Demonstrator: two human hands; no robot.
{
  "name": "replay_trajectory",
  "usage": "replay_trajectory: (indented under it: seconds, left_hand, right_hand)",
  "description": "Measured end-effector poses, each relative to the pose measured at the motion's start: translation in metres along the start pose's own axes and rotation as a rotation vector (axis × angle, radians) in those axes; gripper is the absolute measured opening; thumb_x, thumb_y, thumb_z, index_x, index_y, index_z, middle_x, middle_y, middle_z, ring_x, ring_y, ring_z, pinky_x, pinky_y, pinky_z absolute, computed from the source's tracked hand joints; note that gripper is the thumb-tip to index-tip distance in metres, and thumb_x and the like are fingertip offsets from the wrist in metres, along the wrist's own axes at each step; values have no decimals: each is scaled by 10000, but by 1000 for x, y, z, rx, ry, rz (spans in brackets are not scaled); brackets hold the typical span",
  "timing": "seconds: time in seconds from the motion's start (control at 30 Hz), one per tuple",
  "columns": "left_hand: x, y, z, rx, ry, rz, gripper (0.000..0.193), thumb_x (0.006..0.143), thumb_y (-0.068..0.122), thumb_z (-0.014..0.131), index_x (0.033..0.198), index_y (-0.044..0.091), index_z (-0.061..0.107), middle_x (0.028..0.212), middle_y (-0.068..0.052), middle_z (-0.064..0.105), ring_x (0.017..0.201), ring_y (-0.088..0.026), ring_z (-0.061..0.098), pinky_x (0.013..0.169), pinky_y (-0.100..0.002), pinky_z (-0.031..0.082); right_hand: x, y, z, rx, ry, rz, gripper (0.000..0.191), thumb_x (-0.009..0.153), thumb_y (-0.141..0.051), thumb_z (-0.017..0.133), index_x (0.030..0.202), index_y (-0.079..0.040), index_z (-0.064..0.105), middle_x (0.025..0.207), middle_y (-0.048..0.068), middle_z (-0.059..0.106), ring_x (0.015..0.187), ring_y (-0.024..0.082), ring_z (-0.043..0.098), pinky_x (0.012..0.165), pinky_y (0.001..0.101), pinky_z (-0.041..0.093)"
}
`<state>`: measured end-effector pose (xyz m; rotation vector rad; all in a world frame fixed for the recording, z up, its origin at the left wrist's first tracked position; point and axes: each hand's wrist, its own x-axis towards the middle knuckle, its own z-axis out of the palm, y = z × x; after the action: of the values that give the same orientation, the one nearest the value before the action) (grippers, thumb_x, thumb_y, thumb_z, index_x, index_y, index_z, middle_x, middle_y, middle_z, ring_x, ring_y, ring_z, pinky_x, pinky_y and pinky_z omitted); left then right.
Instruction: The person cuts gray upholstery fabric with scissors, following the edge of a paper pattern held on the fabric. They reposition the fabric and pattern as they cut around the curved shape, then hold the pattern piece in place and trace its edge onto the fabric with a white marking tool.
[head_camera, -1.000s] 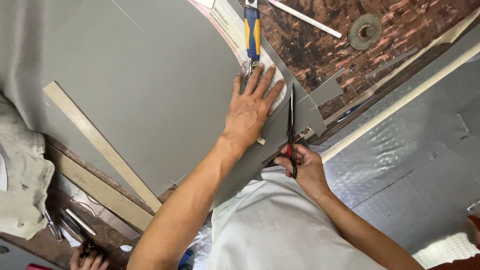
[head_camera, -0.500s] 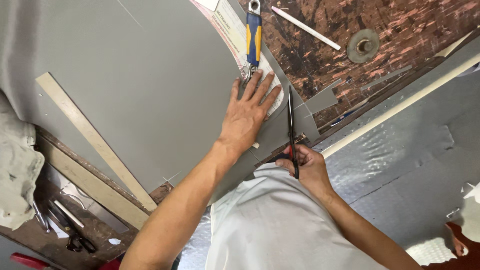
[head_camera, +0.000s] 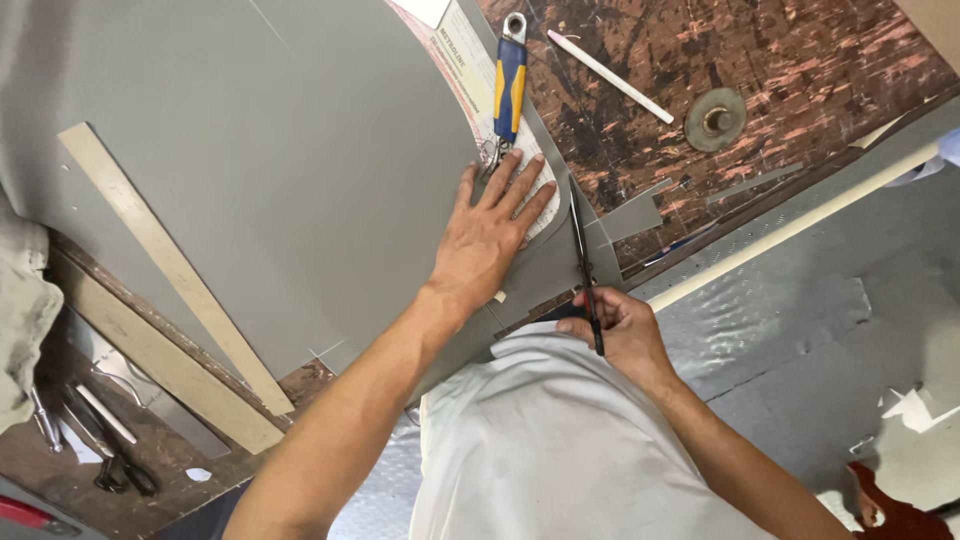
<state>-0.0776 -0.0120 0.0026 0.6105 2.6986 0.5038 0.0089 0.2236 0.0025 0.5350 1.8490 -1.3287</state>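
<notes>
We are pressing our left hand (head_camera: 487, 240) flat on the grey sheet (head_camera: 300, 170) while our right hand (head_camera: 618, 330), just beside it, is gripping the scissors (head_camera: 582, 250) and cutting, so next we should be snipping slowly.

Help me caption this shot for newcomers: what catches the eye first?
The left hand lies spread flat on the big grey sheet at centre. Beside it, the right hand works black scissors into the sheet's edge. Above, a blue-and-yellow adjustable wrench lies on the bench.
</notes>
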Motion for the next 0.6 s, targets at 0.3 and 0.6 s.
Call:
replay_trajectory:
  seconds: [0.3, 0.6]
  left_hand:
    - [-6, -1, -9, -12, 30, 3, 682, 860, 178, 680, 1510, 154, 476, 1636, -74, 333, 1530, -275, 243, 1214, -593, 226]
    - [-13, 1, -13, -33, 23, -4, 690, 850, 191, 703, 1500, 150, 475, 1641, -68, 317, 1530, -270, 239, 1226, -599, 205]
  right_hand:
    - [-1, -15, -13, -89, -34, -39, 322, 767, -173, 892, 978, -27, 697, 646, -45, 588, 571, 30, 464, 510, 214, 384]
    - [-2, -35, -16, -139, -11, 27, 351, 739, -183, 893, 989, -45, 688, 646, -51, 602, 564, 34, 481, 504, 217, 391]
